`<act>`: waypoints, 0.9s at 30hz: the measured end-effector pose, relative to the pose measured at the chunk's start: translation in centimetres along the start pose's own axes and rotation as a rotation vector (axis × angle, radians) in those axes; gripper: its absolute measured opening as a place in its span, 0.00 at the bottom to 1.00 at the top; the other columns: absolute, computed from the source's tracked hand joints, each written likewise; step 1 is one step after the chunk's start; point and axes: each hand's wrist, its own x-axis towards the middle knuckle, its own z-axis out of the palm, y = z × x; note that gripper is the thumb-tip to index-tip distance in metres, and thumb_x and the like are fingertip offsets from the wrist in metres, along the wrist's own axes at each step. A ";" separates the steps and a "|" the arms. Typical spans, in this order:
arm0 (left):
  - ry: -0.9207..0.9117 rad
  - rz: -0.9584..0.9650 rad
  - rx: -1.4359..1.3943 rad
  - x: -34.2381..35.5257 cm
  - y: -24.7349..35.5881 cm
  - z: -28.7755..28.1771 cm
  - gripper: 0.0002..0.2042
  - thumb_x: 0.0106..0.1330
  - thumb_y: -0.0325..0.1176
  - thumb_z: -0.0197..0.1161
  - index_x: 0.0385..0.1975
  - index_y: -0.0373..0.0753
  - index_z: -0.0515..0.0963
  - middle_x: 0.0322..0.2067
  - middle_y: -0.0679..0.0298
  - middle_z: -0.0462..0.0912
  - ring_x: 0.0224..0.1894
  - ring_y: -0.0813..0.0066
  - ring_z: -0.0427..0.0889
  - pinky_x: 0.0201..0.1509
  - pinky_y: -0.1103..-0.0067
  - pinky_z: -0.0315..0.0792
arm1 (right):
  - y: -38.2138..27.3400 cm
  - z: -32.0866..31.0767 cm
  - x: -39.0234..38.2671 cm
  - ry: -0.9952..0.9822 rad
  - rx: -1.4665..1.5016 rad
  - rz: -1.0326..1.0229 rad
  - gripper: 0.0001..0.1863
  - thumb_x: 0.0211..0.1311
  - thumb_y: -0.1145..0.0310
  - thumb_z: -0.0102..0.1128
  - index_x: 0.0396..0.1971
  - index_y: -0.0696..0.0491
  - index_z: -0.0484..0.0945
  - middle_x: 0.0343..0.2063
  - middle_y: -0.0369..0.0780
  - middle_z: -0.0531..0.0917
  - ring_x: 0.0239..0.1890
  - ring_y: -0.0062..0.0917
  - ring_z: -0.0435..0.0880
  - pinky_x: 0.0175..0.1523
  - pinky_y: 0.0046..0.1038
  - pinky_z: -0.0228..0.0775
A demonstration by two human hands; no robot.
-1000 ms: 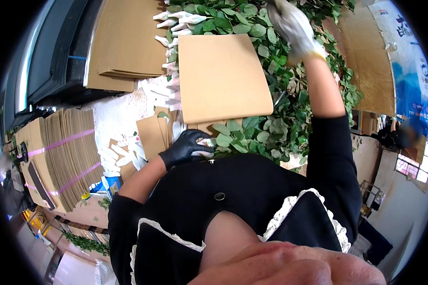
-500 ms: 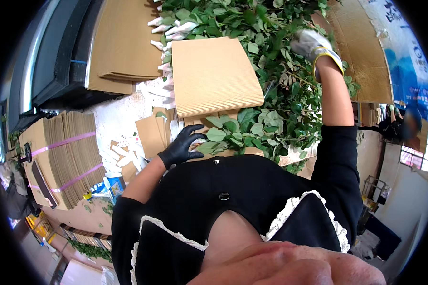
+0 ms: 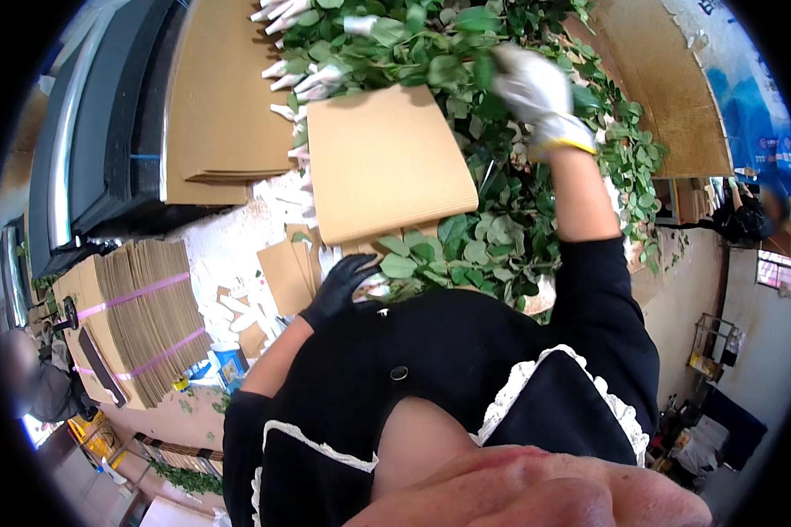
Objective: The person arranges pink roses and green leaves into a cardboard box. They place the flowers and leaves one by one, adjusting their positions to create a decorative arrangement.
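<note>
Leafy stems [image 3: 501, 233] lie beyond and right of the tan cardboard sheet [image 3: 391, 167], long axes running roughly left to right, white-wrapped heads [image 3: 321, 81] pointing left. Nearer the far stems, the white-gloved right hand [image 3: 533, 92] is right of the sheet's far edge, its blurred grip unclear; the black-gloved left hand [image 3: 338, 292], loosely spread, rests before the near edge
</note>
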 end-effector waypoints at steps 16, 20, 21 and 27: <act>0.047 -0.030 0.059 -0.3 -0.2 0.5 0.32 0.47 0.40 0.76 0.54 0.41 0.75 0.55 0.55 0.75 0.63 0.51 0.66 0.66 0.60 0.61 | -3.5 -5.4 -9.2 -0.123 0.631 0.232 0.19 0.63 0.60 0.60 0.48 0.56 0.76 0.42 0.40 0.84 0.44 0.28 0.82 0.50 0.30 0.75; 0.067 -0.006 0.098 -0.3 -1.0 0.9 0.33 0.47 0.42 0.76 0.55 0.40 0.75 0.55 0.54 0.75 0.62 0.51 0.67 0.66 0.60 0.62 | -3.8 -3.2 0.8 -0.400 0.055 0.064 0.18 0.63 0.59 0.54 0.48 0.54 0.77 0.43 0.47 0.82 0.44 0.36 0.82 0.49 0.34 0.75; 0.069 -0.015 0.086 -0.3 -1.1 0.9 0.33 0.47 0.42 0.77 0.55 0.40 0.75 0.55 0.54 0.76 0.62 0.51 0.67 0.66 0.61 0.62 | -4.4 -4.3 2.5 -0.344 0.070 0.084 0.17 0.61 0.57 0.53 0.45 0.52 0.77 0.43 0.51 0.82 0.44 0.44 0.82 0.49 0.39 0.74; 0.112 0.030 0.136 -0.3 -1.9 1.3 0.33 0.47 0.41 0.77 0.55 0.41 0.75 0.54 0.55 0.76 0.61 0.50 0.69 0.65 0.62 0.64 | -7.2 -19.9 0.5 0.236 0.312 0.076 0.14 0.50 0.73 0.58 0.39 0.52 0.80 0.29 0.43 0.85 0.31 0.34 0.83 0.38 0.34 0.74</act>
